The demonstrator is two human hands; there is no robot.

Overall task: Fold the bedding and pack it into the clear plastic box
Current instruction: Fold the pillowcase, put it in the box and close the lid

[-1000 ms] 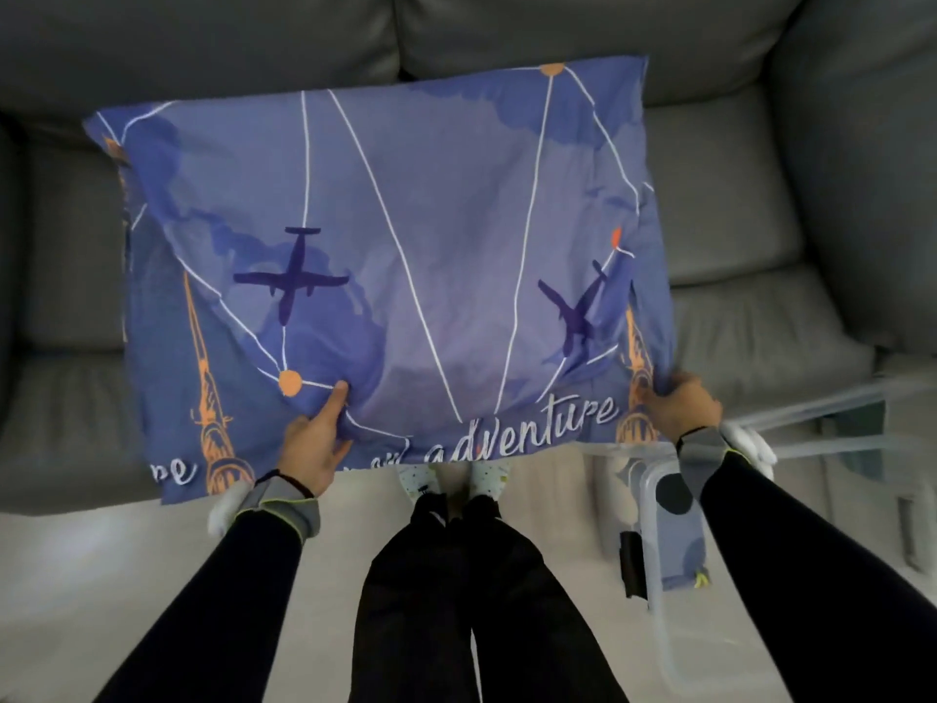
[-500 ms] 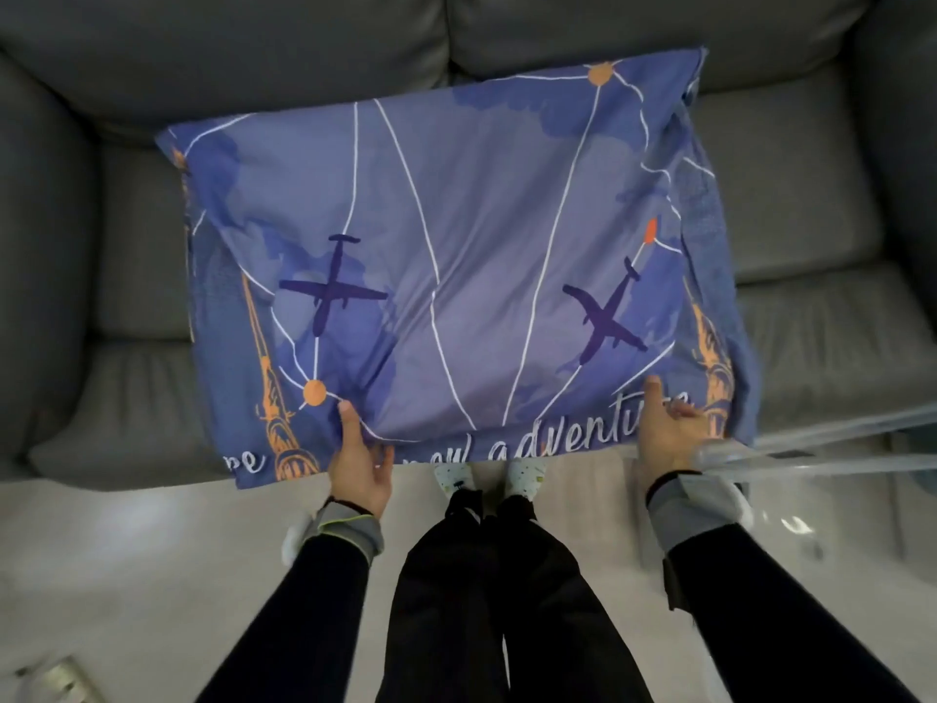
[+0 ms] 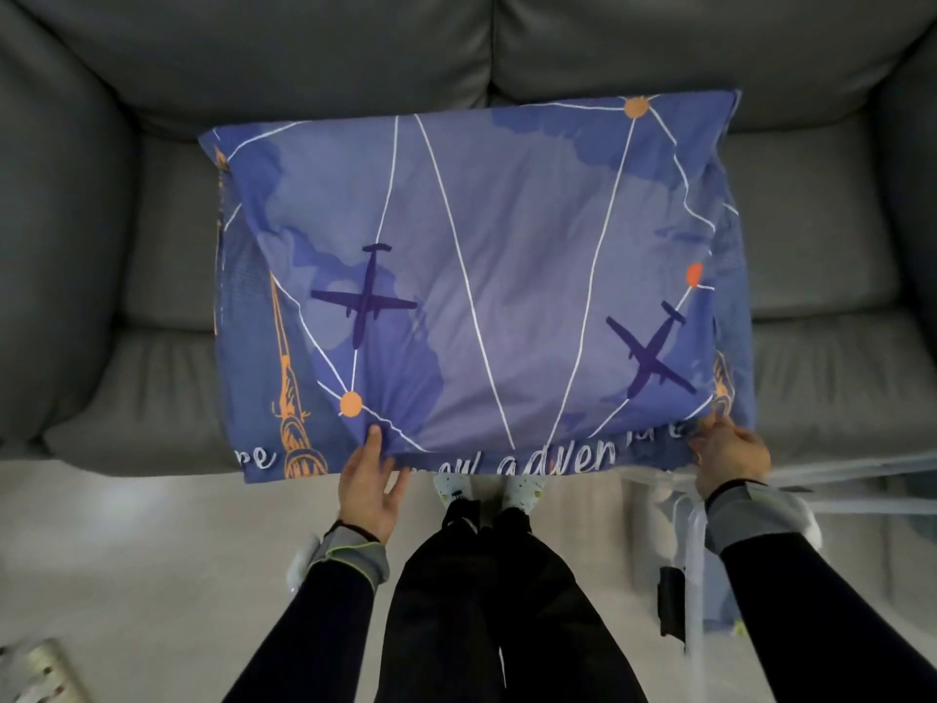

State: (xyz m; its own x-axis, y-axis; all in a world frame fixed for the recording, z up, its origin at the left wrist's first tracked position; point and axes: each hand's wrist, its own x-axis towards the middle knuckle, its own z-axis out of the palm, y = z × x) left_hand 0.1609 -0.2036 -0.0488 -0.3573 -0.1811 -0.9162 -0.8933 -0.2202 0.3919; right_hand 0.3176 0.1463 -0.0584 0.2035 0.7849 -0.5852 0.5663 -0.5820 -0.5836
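Folded bedding (image 3: 481, 276) lies on the sofa (image 3: 101, 246), my left grip (image 3: 367, 487) and right grip (image 3: 730, 456) pinching its near edge. Packing into the clear plastic box (image 3: 689, 575), beside the bedding's near right corner, looks to remain.

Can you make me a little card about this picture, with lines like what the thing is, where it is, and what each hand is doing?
thing: blue bedding, folded, printed with planes and white lines
where: lying on the grey sofa, reaching the seat's front edge
left hand: holds the near edge, thumb on top
right hand: grips the near right corner
box: clear plastic box on the floor, at the person's right
packed yet: no, the bedding is on the sofa, not in the box
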